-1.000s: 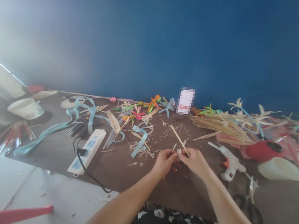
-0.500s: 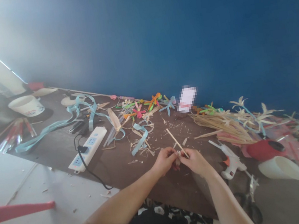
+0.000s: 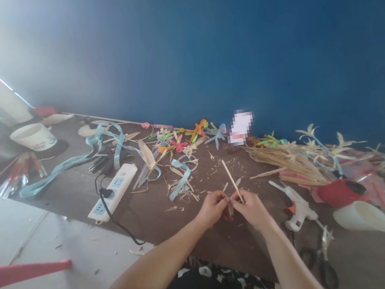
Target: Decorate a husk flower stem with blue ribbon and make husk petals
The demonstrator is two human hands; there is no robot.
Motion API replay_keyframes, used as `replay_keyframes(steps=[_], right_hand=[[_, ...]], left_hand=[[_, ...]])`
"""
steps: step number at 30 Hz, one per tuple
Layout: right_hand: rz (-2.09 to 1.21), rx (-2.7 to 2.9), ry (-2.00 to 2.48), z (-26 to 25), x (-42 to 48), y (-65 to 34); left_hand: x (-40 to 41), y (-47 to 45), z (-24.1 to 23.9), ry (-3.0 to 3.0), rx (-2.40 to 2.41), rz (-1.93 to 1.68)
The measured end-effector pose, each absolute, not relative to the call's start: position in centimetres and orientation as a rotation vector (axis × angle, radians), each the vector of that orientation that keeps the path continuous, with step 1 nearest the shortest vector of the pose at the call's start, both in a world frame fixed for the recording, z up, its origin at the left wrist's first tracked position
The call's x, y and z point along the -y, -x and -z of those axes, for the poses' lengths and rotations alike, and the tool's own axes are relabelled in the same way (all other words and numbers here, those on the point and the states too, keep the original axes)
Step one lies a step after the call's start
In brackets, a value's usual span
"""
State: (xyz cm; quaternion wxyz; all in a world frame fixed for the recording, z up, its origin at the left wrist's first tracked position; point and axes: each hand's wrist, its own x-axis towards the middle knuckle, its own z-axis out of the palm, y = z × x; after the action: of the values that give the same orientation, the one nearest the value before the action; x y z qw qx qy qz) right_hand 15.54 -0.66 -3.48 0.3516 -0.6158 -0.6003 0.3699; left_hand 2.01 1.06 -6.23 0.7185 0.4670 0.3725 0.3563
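Note:
Close together over the brown table (image 3: 196, 221), my left hand (image 3: 213, 208) and my right hand (image 3: 251, 207) meet with their fingertips nearly touching. Both pinch a small pale piece (image 3: 230, 207) that looks like dry leaf or husk; most of it is hidden by the fingers. A thin pale stick (image 3: 231, 175) rises at a slant from the fingers of my right hand. Tiny pale scraps (image 3: 229, 163) lie just beyond the hands. To the right of my right hand rests a white glue gun (image 3: 297, 206), with black-handled scissors (image 3: 321, 258) nearer to me.
At the left are a white power strip (image 3: 113, 193) with a black cord, blue ribbon (image 3: 56, 176) and a white cup (image 3: 34, 137). Colourful pipe-cleaner flowers (image 3: 178, 141) line the blue wall (image 3: 177, 45). A bundle of dry strips (image 3: 289, 161) and a white cup on its side (image 3: 362, 218) lie right.
The stick in my right hand has tilted more upright, its top shifting to the right. The small piece between my fingertips has turned slightly. Both hands stay in nearly the same place.

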Motion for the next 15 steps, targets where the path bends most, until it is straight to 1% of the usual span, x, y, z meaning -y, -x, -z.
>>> replay_keyframes(steps=[8, 15], right_hand=[[-1.05, 1.393, 1.547, 3.52, 1.05, -14.93], [-1.094, 1.374, 1.534, 3.84, 1.32, -15.07]], left_hand=[[-1.11, -2.01, 6.14, -1.014, -0.827, -0.811], [-1.03, -1.93, 5.81, -1.013, -0.828, -0.806]])
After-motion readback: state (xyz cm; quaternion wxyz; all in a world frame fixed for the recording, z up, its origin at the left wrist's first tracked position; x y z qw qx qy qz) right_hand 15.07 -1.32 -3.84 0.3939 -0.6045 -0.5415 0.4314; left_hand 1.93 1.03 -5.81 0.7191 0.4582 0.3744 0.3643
